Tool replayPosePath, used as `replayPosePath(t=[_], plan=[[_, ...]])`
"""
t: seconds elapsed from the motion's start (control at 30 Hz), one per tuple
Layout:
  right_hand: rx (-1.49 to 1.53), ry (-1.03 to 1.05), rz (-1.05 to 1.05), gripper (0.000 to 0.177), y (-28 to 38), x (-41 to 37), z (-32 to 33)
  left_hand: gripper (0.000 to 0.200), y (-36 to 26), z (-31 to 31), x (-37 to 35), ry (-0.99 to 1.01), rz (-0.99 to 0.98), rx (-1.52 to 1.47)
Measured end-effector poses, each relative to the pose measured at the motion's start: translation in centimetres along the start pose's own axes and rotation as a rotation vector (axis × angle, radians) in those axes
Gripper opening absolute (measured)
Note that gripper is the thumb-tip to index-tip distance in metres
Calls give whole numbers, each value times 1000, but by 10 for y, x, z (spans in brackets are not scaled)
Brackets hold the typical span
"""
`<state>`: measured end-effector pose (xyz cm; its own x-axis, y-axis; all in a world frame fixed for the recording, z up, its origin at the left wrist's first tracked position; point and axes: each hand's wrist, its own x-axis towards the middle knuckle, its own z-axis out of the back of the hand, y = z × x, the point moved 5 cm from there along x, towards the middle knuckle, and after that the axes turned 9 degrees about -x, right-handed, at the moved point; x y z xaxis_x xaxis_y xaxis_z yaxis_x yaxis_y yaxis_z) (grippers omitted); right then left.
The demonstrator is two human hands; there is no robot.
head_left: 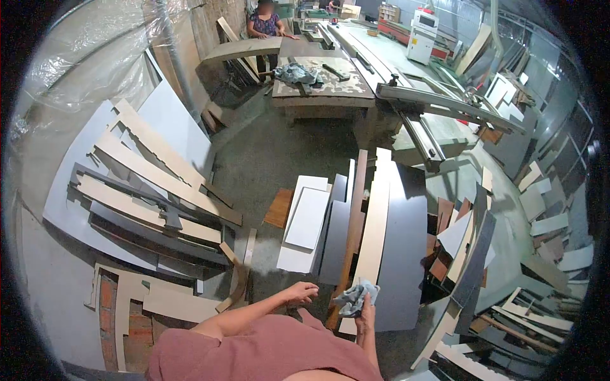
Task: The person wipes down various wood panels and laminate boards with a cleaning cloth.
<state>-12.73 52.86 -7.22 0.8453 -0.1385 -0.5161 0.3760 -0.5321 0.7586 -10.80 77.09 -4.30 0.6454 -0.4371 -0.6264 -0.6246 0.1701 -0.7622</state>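
Observation:
In front of my body at the bottom centre, my right hand [366, 311] grips a crumpled light blue-grey cloth [356, 297] over the lower end of a long pale board [372, 235]. A brown wooden strip [353, 235] runs beside that board on its left, and a wide dark grey panel [404, 247] lies on its right. To the left of the cloth is my left hand [301, 293], its fingers curled and nothing visible in them. Two white panels [307, 219] stand just beyond my left hand.
Long offcuts [149, 165] lean at the left, with a curved strip [239, 276] near my left arm. Scrap boards [454, 235] crowd the right. Ahead are a worktable [324, 95] with cloth on it and a sliding machine rail [419, 140]. A person [265, 25] stands at the back.

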Motion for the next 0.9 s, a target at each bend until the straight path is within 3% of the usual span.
replayPosePath(t=[0.13,0.2,0.3,0.4,0.47,0.53,0.6,0.77,0.9], plan=[[68,-22,2,41,25,-19,-3,39,16,16,9,-96,15,32],[69,-51,-102,45,25,-25,-3,35,31,20,14,-147,-45,8],[134,79,-102,50,14,-23,-6,33,74,26,34,-196,-56,61],[81,95,-208,52,17,-34,-7,30,91,18,20,-298,86,-7],[57,89,-204,53,19,-33,6,28,115,11,20,-344,183,-55],[20,84,-202,55,25,-38,20,25,128,3,14,-349,141,-14],[62,101,-164,59,41,-45,29,24,144,-1,7,-408,284,-16],[-47,-26,-236,59,54,-47,79,26,183,-11,1,-623,274,-25],[-121,-30,-206,53,56,-43,112,26,204,-31,11,-615,269,-63]])
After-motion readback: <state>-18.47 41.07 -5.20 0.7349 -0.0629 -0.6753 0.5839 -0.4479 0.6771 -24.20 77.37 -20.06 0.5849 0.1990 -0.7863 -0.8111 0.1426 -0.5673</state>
